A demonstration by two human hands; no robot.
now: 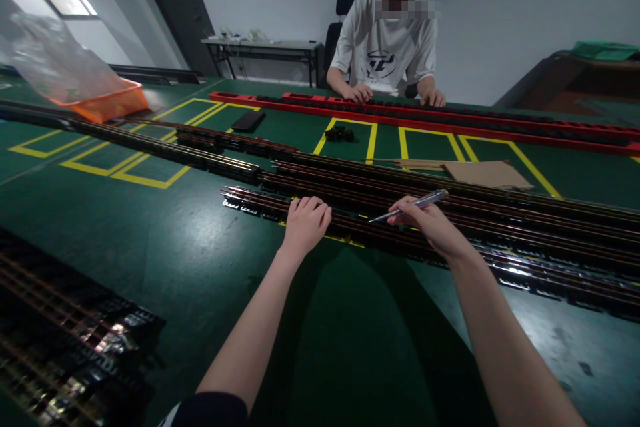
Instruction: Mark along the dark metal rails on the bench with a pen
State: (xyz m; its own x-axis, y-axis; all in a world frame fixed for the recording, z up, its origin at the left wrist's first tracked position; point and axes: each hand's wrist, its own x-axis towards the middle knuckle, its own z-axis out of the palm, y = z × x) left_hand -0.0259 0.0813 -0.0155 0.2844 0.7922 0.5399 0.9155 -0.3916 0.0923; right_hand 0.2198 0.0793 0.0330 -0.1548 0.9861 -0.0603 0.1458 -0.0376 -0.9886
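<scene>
My left hand is closed over a long black strip with copper-coloured rods along it, its fingers curled across the far edge. In my right hand is a slim silver pen-like tool, gripped between thumb and fingers. The tool's thin tip points left and down, just above the same strip. From this view I cannot tell whether the tip touches it. Further long black strips with copper rods lie side by side just beyond my hands.
A person stands across the green table, hands on a long red rail. Brown cardboard, a small black part and a dark phone-like slab lie between us. An orange basket with plastic film is far left; more strips lie near left.
</scene>
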